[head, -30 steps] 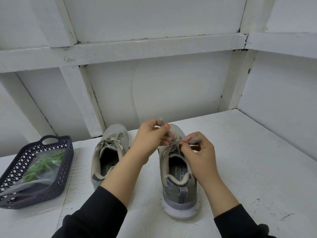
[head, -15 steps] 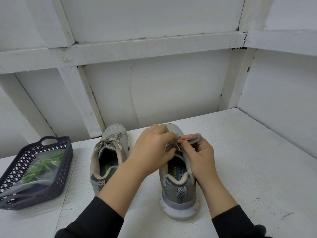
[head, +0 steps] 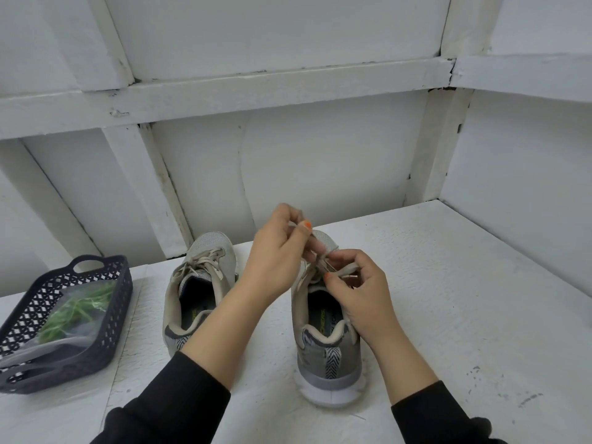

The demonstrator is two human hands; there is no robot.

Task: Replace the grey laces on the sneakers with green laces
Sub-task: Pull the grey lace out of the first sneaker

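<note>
Two grey sneakers stand side by side on the white table, heels toward me. The left sneaker [head: 200,283] has its grey lace tied. Over the right sneaker [head: 326,344] both hands work the grey lace [head: 347,270]. My left hand [head: 277,256] is raised above the toe and pinches one strand of the lace between thumb and fingers. My right hand [head: 358,285] sits over the tongue and pinches another part of the lace near the eyelets. Green laces [head: 77,310] lie in a clear bag inside the basket.
A dark perforated plastic basket [head: 113,318] sits at the table's left, near the front edge. White walls with beams close in behind and to the right. Bare white table [head: 464,299] stretches right of the right sneaker.
My left hand has lifted up and away from the shoe, drawing a strand of the grey lace with it. My right hand has stayed over the tongue, still holding lace.
</note>
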